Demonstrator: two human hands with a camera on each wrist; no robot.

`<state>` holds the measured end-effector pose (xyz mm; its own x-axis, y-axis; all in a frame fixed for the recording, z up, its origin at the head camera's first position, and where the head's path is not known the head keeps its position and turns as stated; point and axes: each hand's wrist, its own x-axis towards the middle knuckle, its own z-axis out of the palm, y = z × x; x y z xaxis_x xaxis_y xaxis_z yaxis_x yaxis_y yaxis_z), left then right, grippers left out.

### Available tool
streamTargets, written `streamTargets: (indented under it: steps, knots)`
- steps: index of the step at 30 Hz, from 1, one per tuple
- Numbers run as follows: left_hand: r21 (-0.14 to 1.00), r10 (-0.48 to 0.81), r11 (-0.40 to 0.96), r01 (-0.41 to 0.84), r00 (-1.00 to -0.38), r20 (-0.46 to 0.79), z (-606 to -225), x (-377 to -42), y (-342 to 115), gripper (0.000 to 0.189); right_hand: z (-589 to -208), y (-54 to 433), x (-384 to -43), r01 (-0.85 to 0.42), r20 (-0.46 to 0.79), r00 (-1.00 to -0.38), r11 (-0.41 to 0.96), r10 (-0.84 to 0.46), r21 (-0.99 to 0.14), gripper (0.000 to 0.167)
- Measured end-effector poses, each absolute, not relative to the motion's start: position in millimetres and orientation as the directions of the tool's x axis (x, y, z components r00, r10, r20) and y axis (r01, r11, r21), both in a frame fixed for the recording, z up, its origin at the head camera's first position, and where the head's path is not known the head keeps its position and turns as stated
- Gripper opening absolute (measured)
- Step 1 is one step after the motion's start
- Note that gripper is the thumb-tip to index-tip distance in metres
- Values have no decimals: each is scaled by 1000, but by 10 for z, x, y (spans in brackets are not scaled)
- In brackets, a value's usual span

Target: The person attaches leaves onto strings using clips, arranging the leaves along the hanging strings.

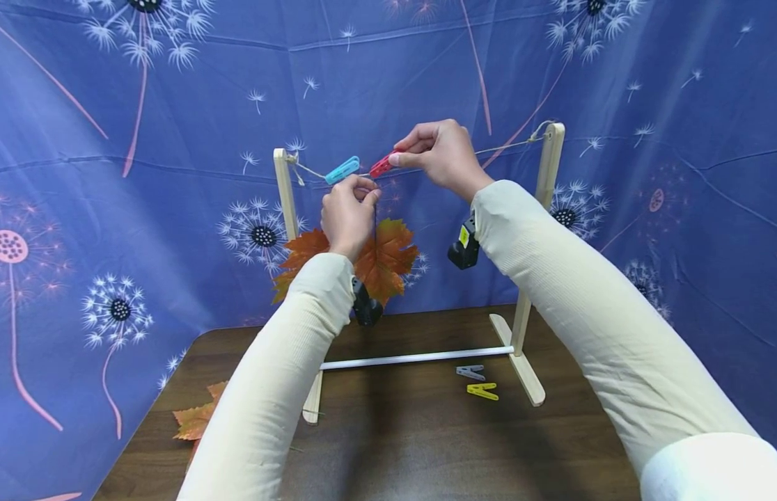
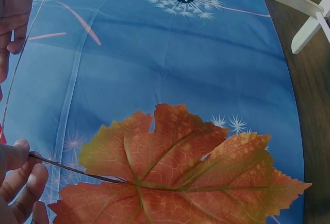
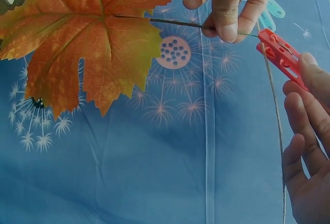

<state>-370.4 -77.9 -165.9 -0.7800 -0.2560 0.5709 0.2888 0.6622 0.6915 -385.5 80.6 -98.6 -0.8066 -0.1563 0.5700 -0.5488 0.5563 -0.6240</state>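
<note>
My left hand (image 1: 349, 214) pinches the thin stem (image 2: 77, 169) of an orange artificial maple leaf (image 1: 386, 259), which hangs below the string (image 3: 276, 100). Just to the right, my right hand (image 1: 445, 154) pinches a red clothespin (image 3: 281, 56) between thumb and fingers. In the right wrist view its jaws are at the string, where the stem's tip reaches them. A light blue clothespin (image 1: 342, 170) sits on the string to the left, above my left hand. Behind my left wrist, another orange leaf (image 1: 305, 252) hangs, partly hidden.
Two wooden posts (image 1: 548, 167) joined by a white bar (image 1: 420, 358) carry the string. On the brown table (image 1: 413, 431) lie a grey clothespin (image 1: 471, 372) and a yellow clothespin (image 1: 482, 391). More leaves (image 1: 197, 419) lie at the left, partly behind my left sleeve.
</note>
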Motion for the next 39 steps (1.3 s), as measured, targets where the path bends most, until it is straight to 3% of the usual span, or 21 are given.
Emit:
streamTargets:
  steps: [12, 22, 39]
  knots:
    - [700, -262, 651, 293, -779, 569, -1682, -3733, -768, 13, -1005, 772, -3864, -526, 535, -829, 551, -161, -649, 27]
    - [694, -251, 656, 297, -781, 572, -1677, -3710, -798, 13, -976, 745, -3806, -499, 492, -847, 617, -200, -608, 36]
    - [698, -252, 663, 271, -798, 548, -1698, -3601, -850, 19, -1005, 811, -3714, -470, 457, -868, 618, -195, -630, 49]
